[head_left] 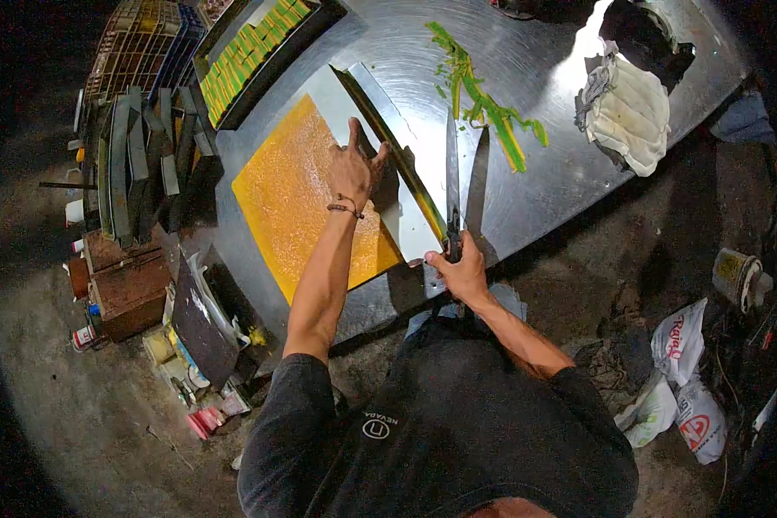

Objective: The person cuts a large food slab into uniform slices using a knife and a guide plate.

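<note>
A flat orange-yellow slab [289, 190] with a glossy top lies on a pale sheet on the metal table. My left hand [354, 170], fingers spread, is over the slab's right edge and the pale sheet [419, 226]. In my right hand [462, 272] is the dark handle of a long knife [453, 173], its blade pointing away from me. Just left of the knife, a long dark bar [393, 147] lies slanted along the pale sheet, its near end by my right hand. Green and yellow trimmings [483, 99] lie beyond the blade.
A dark tray [263, 79] of green-yellow pieces stands at the back left of the metal table [552, 186]. Folded cloths [630, 112] lie at the right. Metal bars [134, 168] and a crate [138, 52] are at the left; plastic bags [680, 341] lie on the floor.
</note>
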`<control>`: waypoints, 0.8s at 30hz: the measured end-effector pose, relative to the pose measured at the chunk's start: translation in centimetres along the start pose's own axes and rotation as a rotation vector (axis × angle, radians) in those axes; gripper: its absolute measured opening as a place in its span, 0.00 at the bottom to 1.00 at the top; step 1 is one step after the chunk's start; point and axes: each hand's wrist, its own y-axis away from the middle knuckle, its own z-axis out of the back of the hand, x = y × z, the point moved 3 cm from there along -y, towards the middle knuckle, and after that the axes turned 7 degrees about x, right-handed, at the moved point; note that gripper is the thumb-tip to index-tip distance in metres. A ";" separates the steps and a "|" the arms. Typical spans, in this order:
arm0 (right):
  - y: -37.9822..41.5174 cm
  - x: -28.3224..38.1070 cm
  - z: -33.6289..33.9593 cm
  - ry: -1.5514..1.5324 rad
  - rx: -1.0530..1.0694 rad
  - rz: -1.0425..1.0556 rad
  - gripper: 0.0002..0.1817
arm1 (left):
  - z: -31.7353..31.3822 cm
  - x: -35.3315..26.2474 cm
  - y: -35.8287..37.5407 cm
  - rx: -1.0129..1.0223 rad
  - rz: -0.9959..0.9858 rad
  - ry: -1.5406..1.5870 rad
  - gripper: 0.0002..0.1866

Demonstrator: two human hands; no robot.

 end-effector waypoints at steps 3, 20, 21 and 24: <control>0.0 0.1 0.1 -0.009 -0.001 -0.017 0.25 | 0.0 0.0 -0.2 -0.001 -0.013 -0.012 0.47; -0.1 -1.3 -0.2 0.004 -0.046 -0.011 0.30 | -0.2 0.1 -1.0 0.086 -0.021 -0.044 0.48; -0.1 -1.4 -0.3 0.013 -0.063 0.014 0.26 | -0.3 0.2 -1.0 0.047 -0.029 -0.056 0.48; 0.1 -0.8 0.1 0.072 -0.120 0.077 0.25 | -0.4 0.4 -1.2 0.083 -0.034 -0.001 0.49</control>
